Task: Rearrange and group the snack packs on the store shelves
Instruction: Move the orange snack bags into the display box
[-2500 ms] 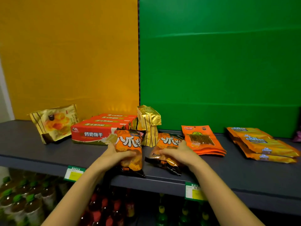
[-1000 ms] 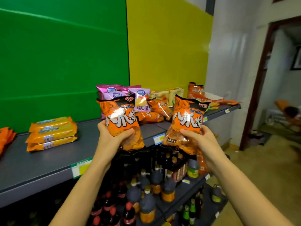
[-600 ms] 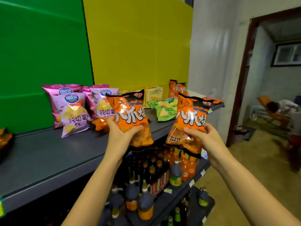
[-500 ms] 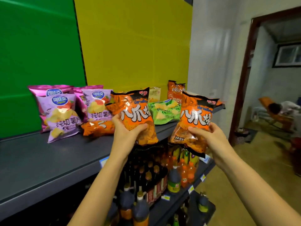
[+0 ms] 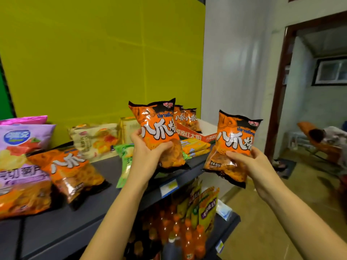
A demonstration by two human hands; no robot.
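My left hand [image 5: 148, 152] grips an orange snack pack [image 5: 157, 128] upright above the grey shelf [image 5: 78, 224]. My right hand [image 5: 247, 164] holds a second, identical orange snack pack [image 5: 234, 141] out past the shelf's front edge. A matching orange pack [image 5: 73, 171] lies flat on the shelf to the left. More of the same packs [image 5: 185, 117] stand in a red-and-white carton [image 5: 193, 136] at the shelf's far end, behind the pack in my left hand.
Purple chip bags [image 5: 20, 145] lean at far left, pale yellow packs [image 5: 93, 139] and a green bag [image 5: 125, 164] sit mid-shelf, flat orange packs [image 5: 195, 145] beside the carton. Bottles [image 5: 180, 235] fill the lower shelf. A doorway [image 5: 317, 102] opens at right, with a person reclining beyond.
The view has swung further right along the shelf. Both held packs have travelled with it toward the shelf's far end, and the carton of matching packs now shows behind them.
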